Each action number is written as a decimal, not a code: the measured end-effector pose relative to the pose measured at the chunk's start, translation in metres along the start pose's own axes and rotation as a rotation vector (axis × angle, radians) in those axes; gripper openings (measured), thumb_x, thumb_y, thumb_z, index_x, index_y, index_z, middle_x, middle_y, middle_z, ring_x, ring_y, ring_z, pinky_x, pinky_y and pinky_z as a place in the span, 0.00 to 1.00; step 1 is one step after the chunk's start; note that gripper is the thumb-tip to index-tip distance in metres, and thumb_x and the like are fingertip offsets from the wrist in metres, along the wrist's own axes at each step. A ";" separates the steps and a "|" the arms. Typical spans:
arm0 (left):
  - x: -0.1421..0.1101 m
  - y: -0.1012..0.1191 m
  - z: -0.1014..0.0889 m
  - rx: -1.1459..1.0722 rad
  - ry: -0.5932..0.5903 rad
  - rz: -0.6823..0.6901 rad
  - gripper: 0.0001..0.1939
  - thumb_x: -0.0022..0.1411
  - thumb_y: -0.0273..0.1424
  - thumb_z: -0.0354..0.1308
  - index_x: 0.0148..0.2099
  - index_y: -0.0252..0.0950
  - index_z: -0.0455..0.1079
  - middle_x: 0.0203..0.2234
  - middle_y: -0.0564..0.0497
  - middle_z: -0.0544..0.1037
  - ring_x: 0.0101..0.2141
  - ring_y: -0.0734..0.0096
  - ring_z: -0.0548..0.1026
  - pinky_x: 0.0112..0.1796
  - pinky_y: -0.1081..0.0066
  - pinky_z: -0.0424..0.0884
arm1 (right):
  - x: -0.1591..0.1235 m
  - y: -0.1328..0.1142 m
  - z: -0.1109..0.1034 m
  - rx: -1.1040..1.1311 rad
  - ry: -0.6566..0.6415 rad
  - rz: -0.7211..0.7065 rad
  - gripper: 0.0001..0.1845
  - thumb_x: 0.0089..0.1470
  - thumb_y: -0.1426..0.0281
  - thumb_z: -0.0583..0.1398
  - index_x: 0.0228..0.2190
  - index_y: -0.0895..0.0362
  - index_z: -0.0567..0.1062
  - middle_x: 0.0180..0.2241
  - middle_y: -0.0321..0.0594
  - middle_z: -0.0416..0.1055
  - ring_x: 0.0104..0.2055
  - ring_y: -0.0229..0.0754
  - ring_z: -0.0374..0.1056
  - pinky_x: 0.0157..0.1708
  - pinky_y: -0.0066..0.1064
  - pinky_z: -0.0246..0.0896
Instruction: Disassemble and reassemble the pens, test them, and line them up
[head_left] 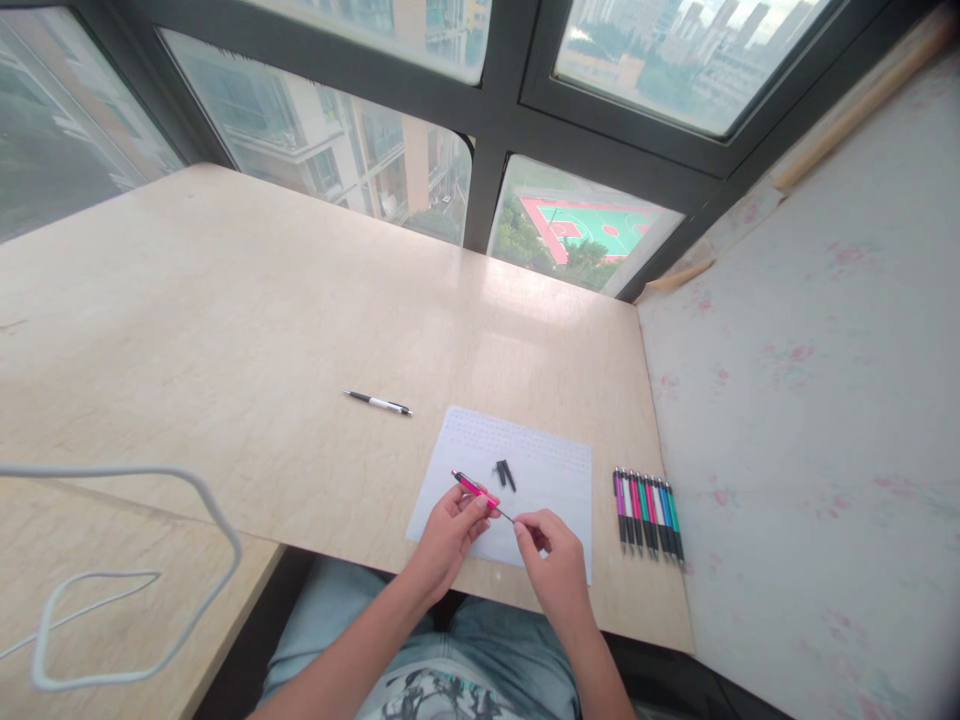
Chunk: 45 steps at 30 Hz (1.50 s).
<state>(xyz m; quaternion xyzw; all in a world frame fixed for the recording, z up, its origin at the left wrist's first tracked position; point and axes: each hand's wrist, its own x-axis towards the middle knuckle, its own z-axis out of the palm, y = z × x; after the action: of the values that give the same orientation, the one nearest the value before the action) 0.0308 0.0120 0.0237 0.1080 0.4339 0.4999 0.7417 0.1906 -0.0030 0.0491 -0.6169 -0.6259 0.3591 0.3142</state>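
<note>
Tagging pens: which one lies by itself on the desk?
The black and white pen, left of the paper. It lies alone; the pink pen is in the left hand, and the other pens lie side by side near the wall.

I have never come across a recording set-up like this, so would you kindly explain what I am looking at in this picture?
Certainly. There is no robot here: a person works with two bare hands, and the single picture comes from a camera worn on their head, looking forward and down.

The left hand holds a pink pen. A thin dark rod sticks out of it, and the right hand appears to pinch its far end.

Beneath the hands, on a pale tabletop, lies a white sheet with writing along its top and small black parts on it. To the right is a row of pens; to the left, a black-and-white pen lies alone.
</note>
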 end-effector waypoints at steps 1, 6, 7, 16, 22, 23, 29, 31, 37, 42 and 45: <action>0.001 0.000 0.000 -0.007 -0.002 -0.003 0.13 0.54 0.33 0.69 0.40 0.35 0.73 0.34 0.48 0.79 0.34 0.74 0.76 0.37 0.76 0.70 | 0.001 0.000 0.001 0.005 -0.007 0.001 0.12 0.60 0.66 0.56 0.30 0.56 0.77 0.28 0.39 0.73 0.29 0.41 0.67 0.30 0.29 0.62; 0.004 0.004 -0.002 -0.014 -0.008 -0.016 0.14 0.54 0.34 0.69 0.41 0.34 0.73 0.34 0.49 0.79 0.34 0.73 0.77 0.35 0.76 0.71 | 0.006 0.001 0.001 0.041 -0.029 0.006 0.10 0.59 0.67 0.57 0.31 0.56 0.77 0.29 0.39 0.73 0.30 0.41 0.67 0.30 0.29 0.61; 0.004 0.004 -0.002 -0.013 -0.017 -0.020 0.14 0.54 0.34 0.69 0.41 0.34 0.72 0.34 0.48 0.79 0.34 0.73 0.77 0.35 0.76 0.71 | 0.007 0.001 0.001 0.043 -0.025 0.010 0.10 0.59 0.67 0.58 0.30 0.56 0.77 0.29 0.39 0.73 0.30 0.40 0.67 0.30 0.29 0.61; 0.004 0.005 -0.001 -0.015 -0.040 -0.016 0.13 0.56 0.33 0.68 0.42 0.34 0.72 0.34 0.48 0.79 0.35 0.73 0.77 0.36 0.76 0.72 | 0.011 0.001 0.005 0.061 -0.077 0.022 0.13 0.60 0.65 0.57 0.29 0.56 0.78 0.26 0.38 0.73 0.28 0.40 0.65 0.29 0.29 0.58; 0.005 0.002 0.002 -0.033 -0.046 -0.018 0.12 0.56 0.32 0.68 0.40 0.33 0.72 0.32 0.49 0.78 0.32 0.76 0.76 0.34 0.78 0.72 | 0.007 0.004 0.006 0.136 -0.098 0.058 0.18 0.62 0.61 0.55 0.30 0.57 0.79 0.27 0.39 0.72 0.29 0.40 0.66 0.29 0.29 0.58; 0.005 0.001 0.001 -0.039 -0.046 -0.020 0.11 0.56 0.31 0.68 0.40 0.33 0.72 0.32 0.49 0.78 0.31 0.76 0.76 0.33 0.78 0.72 | 0.008 0.007 0.004 0.168 -0.119 0.059 0.20 0.63 0.60 0.53 0.31 0.57 0.79 0.27 0.39 0.72 0.28 0.40 0.66 0.29 0.29 0.59; 0.007 -0.001 -0.003 -0.128 -0.016 -0.052 0.09 0.57 0.29 0.67 0.39 0.33 0.72 0.31 0.48 0.79 0.32 0.75 0.77 0.31 0.80 0.73 | 0.030 0.029 -0.004 0.036 -0.039 0.043 0.17 0.63 0.64 0.52 0.39 0.57 0.79 0.33 0.43 0.74 0.31 0.42 0.68 0.31 0.31 0.64; 0.008 0.000 -0.004 -0.159 0.003 -0.065 0.09 0.56 0.29 0.67 0.39 0.33 0.72 0.32 0.48 0.79 0.32 0.74 0.78 0.30 0.80 0.73 | 0.040 0.035 -0.004 -0.118 -0.030 -0.044 0.15 0.60 0.69 0.53 0.43 0.57 0.78 0.35 0.43 0.74 0.32 0.42 0.68 0.35 0.32 0.64; 0.007 0.008 -0.006 -0.182 0.042 -0.087 0.10 0.57 0.28 0.67 0.40 0.33 0.72 0.33 0.48 0.79 0.31 0.73 0.80 0.28 0.80 0.73 | 0.062 0.042 -0.002 -0.352 -0.113 -0.173 0.21 0.57 0.76 0.53 0.50 0.54 0.74 0.36 0.42 0.71 0.35 0.43 0.69 0.39 0.33 0.65; 0.006 0.010 -0.008 -0.115 0.052 -0.076 0.11 0.56 0.30 0.68 0.41 0.34 0.72 0.33 0.48 0.80 0.32 0.73 0.80 0.29 0.79 0.73 | 0.069 0.047 0.002 -0.361 -0.159 -0.164 0.21 0.56 0.76 0.54 0.49 0.54 0.74 0.34 0.40 0.71 0.36 0.43 0.70 0.38 0.32 0.64; 0.006 0.011 -0.009 -0.011 0.067 -0.050 0.13 0.55 0.32 0.69 0.41 0.34 0.72 0.34 0.47 0.81 0.33 0.72 0.80 0.31 0.78 0.72 | 0.071 0.048 0.004 -0.355 -0.159 -0.157 0.20 0.56 0.76 0.54 0.49 0.53 0.75 0.33 0.39 0.71 0.35 0.43 0.70 0.37 0.31 0.63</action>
<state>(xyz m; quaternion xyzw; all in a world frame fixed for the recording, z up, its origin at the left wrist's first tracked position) 0.0171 0.0195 0.0218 0.0760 0.4584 0.4870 0.7396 0.2105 0.0666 0.0037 -0.5817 -0.7482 0.2654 0.1773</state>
